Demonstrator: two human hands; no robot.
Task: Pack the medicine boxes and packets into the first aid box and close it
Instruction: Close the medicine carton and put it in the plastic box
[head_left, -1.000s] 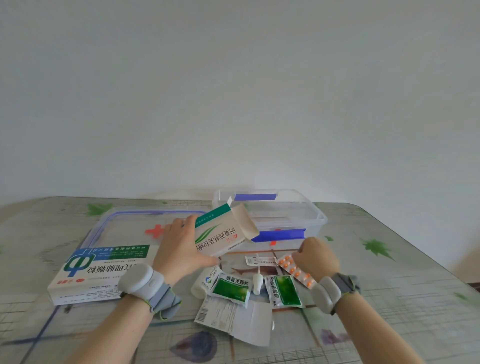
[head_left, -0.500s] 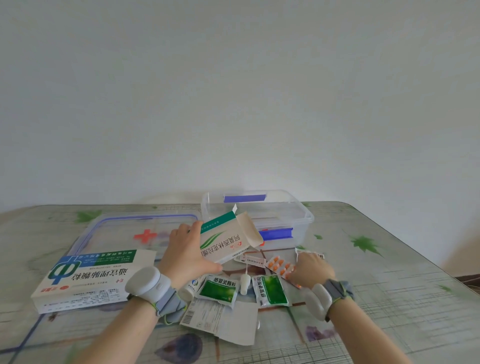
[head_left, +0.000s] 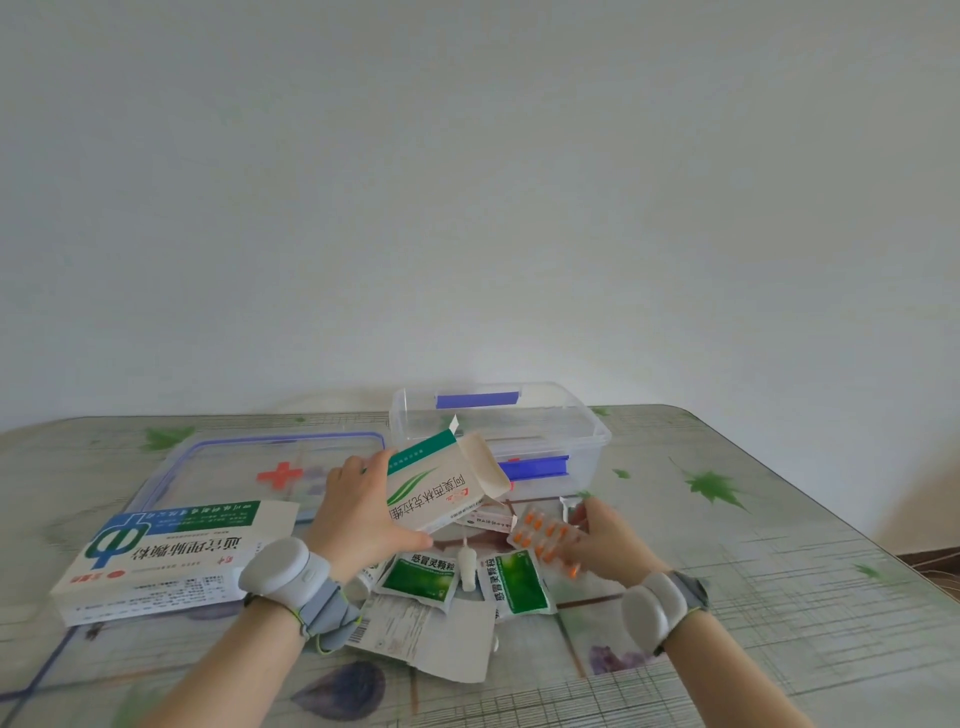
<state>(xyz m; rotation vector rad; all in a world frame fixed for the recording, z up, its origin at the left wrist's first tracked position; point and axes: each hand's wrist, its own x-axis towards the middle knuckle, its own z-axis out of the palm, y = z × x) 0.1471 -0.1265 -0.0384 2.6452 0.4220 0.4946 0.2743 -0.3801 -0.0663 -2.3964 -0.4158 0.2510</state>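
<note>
My left hand (head_left: 358, 514) holds a small white and green medicine box (head_left: 434, 491) with its end flap open, lifted above the table in front of the clear first aid box (head_left: 582, 441). My right hand (head_left: 605, 540) grips a blister strip of orange pills (head_left: 545, 535), just right of the small box. The first aid box stands open with blue latches. Its clear lid (head_left: 249, 467) with a red cross lies flat to the left. Two green sachets (head_left: 423, 577) (head_left: 514, 582), a small white tube (head_left: 466, 564) and a folded leaflet (head_left: 431, 636) lie below my hands.
A large white, blue and green medicine box (head_left: 171, 556) lies at the left, partly over the lid. The table (head_left: 753, 571) has a leaf-patterned cover; its right edge drops to the floor. A plain white wall stands behind.
My right hand has lifted the orange blister strip slightly and tilted it toward the small box. My left hand keeps the small box raised. The camera has shifted a little.
</note>
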